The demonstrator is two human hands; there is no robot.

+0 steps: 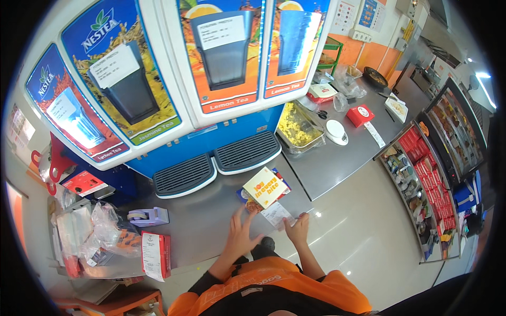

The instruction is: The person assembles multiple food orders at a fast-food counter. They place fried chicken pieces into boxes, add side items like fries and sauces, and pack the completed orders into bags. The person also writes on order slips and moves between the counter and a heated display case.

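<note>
A yellow-and-white printed food box [264,188] lies on the steel counter, on top of a blue, picture-printed sheet or leaflet [284,181]. A white paper slip like a receipt [276,214] rests against the box's near side. My left hand [240,231] is open, fingers stretched toward the leaflet's near left corner, close to the slip. At the slip's right edge is my right hand [298,227]; its thumb reaches the paper while the other fingers point up, apart from the thumb.
A drinks dispenser with two drip trays [184,175] stands behind. To the left are a purple tape dispenser [148,216], a red box with a receipt [156,255] and plastic bags [108,231]. A metal pan of yellow food [299,129] and a red box [360,115] sit right.
</note>
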